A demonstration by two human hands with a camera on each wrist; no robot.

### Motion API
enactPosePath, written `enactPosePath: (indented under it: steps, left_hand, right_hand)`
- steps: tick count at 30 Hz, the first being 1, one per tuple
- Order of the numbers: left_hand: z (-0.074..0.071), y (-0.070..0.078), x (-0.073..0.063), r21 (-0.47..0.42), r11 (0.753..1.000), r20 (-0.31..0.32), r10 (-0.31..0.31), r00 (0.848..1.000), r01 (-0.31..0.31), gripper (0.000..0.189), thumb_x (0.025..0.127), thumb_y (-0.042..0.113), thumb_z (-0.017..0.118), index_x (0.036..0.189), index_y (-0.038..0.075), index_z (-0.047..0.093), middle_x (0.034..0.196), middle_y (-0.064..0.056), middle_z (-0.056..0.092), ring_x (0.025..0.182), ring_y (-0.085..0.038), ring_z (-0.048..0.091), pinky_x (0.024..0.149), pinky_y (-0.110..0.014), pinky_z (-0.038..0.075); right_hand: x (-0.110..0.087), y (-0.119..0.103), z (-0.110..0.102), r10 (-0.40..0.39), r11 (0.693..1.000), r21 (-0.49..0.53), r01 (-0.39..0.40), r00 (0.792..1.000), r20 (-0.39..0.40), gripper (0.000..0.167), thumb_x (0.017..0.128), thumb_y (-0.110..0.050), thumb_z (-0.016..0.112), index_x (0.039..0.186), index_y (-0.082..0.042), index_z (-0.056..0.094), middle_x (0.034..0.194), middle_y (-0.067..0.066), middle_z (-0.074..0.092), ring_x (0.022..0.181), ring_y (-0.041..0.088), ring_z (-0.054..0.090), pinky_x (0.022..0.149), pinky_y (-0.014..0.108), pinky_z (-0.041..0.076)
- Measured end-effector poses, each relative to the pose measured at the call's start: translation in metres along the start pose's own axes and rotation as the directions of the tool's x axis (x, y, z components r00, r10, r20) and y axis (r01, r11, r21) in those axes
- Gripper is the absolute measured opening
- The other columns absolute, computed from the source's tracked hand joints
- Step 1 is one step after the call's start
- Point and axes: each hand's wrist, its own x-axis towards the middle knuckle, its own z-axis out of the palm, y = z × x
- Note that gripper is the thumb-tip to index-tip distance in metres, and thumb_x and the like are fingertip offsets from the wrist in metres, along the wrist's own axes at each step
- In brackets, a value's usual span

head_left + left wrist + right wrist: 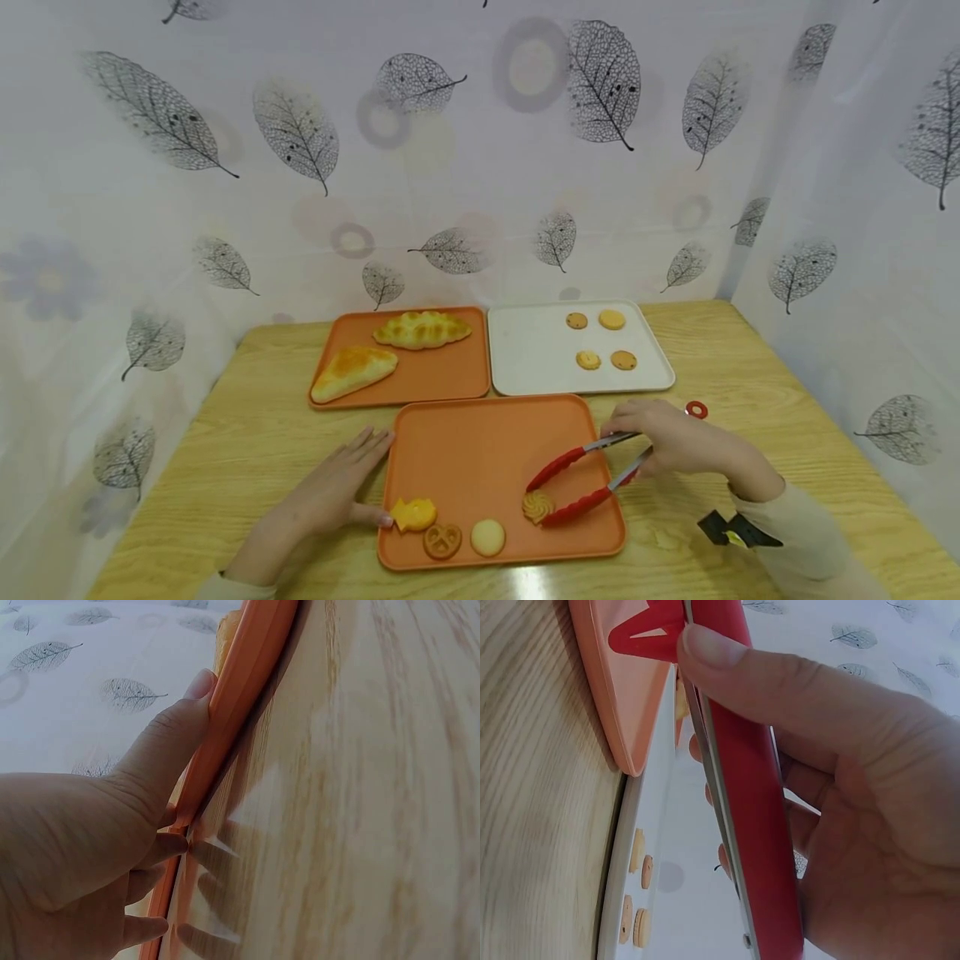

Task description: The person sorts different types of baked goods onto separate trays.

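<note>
My right hand [663, 433] grips a pair of red-and-silver tongs [577, 506], thumb on one arm and fingers round the other, as the right wrist view shows. The tong tips stand on either side of a swirl cookie [537, 507] on the near orange tray [480, 450]. Fingers spread, my left hand [330, 492] rests along that tray's left edge, its thumb at the rim beside a yellow fish-shaped cookie [414, 515]. In the tray's front row also lie a pretzel-shaped cookie [442, 542] and a plain round cookie [487, 537].
Behind on the left, another orange tray [442, 379] bears a triangular pastry [354, 372] and a long braided bread [422, 330]. A white tray [525, 350] beside it holds several round cookies, among them a chocolate-dotted cookie [623, 360]. A leaf-print curtain [480, 167] hangs behind the wooden table [240, 417].
</note>
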Motion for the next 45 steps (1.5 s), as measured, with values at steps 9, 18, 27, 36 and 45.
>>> enactPosePath:
  steps: [9, 18, 27, 36, 45]
  left_hand:
    - [0.001, 0.001, -0.001, -0.006, 1.0, -0.002, 0.002, 1.0, -0.002, 0.114, 0.072, 0.072, 0.063, 0.154, 0.002, 0.025, 0.158, -0.021, 0.029, 0.148, -0.044, 0.018, 0.115, -0.065, 0.024]
    - [0.001, 0.0, -0.001, -0.009, 1.0, -0.005, -0.001, 1.0, 0.001, 0.114, 0.072, 0.073, 0.062, 0.154, 0.003, 0.024, 0.159, -0.019, 0.028, 0.149, -0.043, 0.018, 0.115, -0.065, 0.023]
    - [0.002, -0.001, -0.001, -0.003, 1.0, -0.011, 0.006, 1.0, -0.006, 0.114, 0.072, 0.073, 0.062, 0.154, 0.003, 0.025, 0.158, -0.02, 0.029, 0.148, -0.043, 0.019, 0.115, -0.065, 0.024]
    - [0.003, 0.0, -0.001, -0.002, 1.0, -0.013, 0.006, 1.0, -0.006, 0.114, 0.072, 0.072, 0.062, 0.154, 0.003, 0.024, 0.158, -0.02, 0.029, 0.148, -0.043, 0.018, 0.114, -0.066, 0.024]
    - [0.004, -0.001, 0.0, -0.004, 1.0, -0.019, 0.014, 1.0, -0.014, 0.114, 0.072, 0.072, 0.062, 0.154, 0.002, 0.025, 0.157, -0.021, 0.031, 0.148, -0.044, 0.02, 0.114, -0.066, 0.025]
  right_hand:
    - [0.008, 0.003, -0.007, 0.042, 0.999, -0.019, -0.041, 0.999, 0.013, 0.055, 0.065, -0.022, 0.09, 0.115, -0.014, 0.069, 0.102, -0.009, 0.063, 0.092, 0.011, 0.055, 0.075, 0.029, 0.048]
    - [0.014, 0.012, -0.012, 0.037, 0.999, -0.003, -0.037, 0.998, -0.042, 0.053, 0.065, -0.021, 0.09, 0.113, -0.017, 0.069, 0.101, -0.009, 0.062, 0.091, 0.009, 0.053, 0.073, 0.026, 0.048]
    - [0.015, 0.018, -0.021, 0.053, 0.998, -0.011, -0.055, 0.993, -0.11, 0.055, 0.064, -0.021, 0.09, 0.114, -0.013, 0.069, 0.11, -0.002, 0.064, 0.115, 0.034, 0.057, 0.09, 0.049, 0.054]
    - [0.016, 0.026, -0.037, 0.085, 0.995, -0.042, -0.095, 0.978, -0.188, 0.054, 0.063, -0.019, 0.091, 0.113, -0.013, 0.069, 0.099, -0.006, 0.063, 0.087, 0.012, 0.051, 0.074, 0.03, 0.047]
    - [0.021, 0.033, -0.047, 0.114, 0.992, -0.024, -0.123, 0.962, -0.248, 0.053, 0.067, -0.012, 0.088, 0.116, -0.005, 0.067, 0.104, 0.001, 0.066, 0.09, 0.018, 0.058, 0.075, 0.035, 0.051]
